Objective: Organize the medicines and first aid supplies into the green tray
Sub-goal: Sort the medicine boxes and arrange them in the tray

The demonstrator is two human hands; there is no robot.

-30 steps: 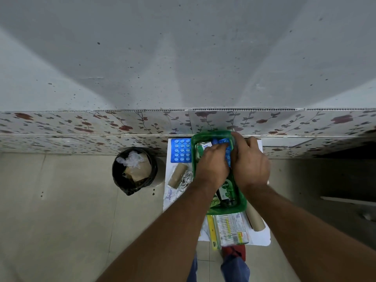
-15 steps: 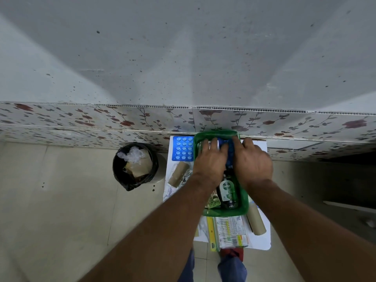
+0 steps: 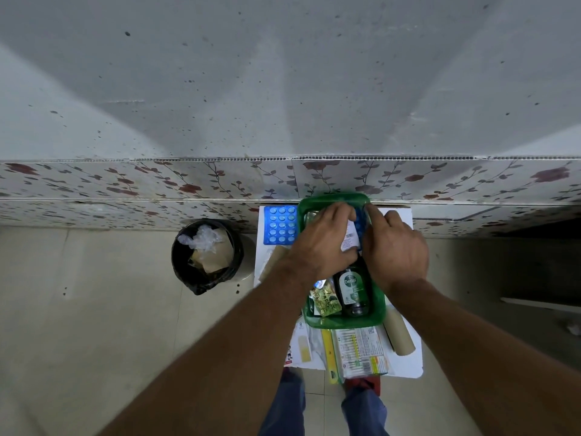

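Observation:
The green tray sits on a small white table against the wall. Both hands are inside its far half. My left hand presses down on a white printed packet. My right hand pinches a blue blister strip standing on edge beside that packet. In the tray's near half lie a dark Dettol bottle and a yellow-green sachet. Another blue blister pack lies on the table left of the tray.
In front of the tray lie a printed medicine strip, a yellow ruler, a cardboard roll and a plaster packet. A black waste bin stands on the floor to the left. The flowered wall panel runs behind.
Both hands stayed in the tray's far half. The white packet now shows between them, and my right hand's fingers have shifted onto the blue strip's edge.

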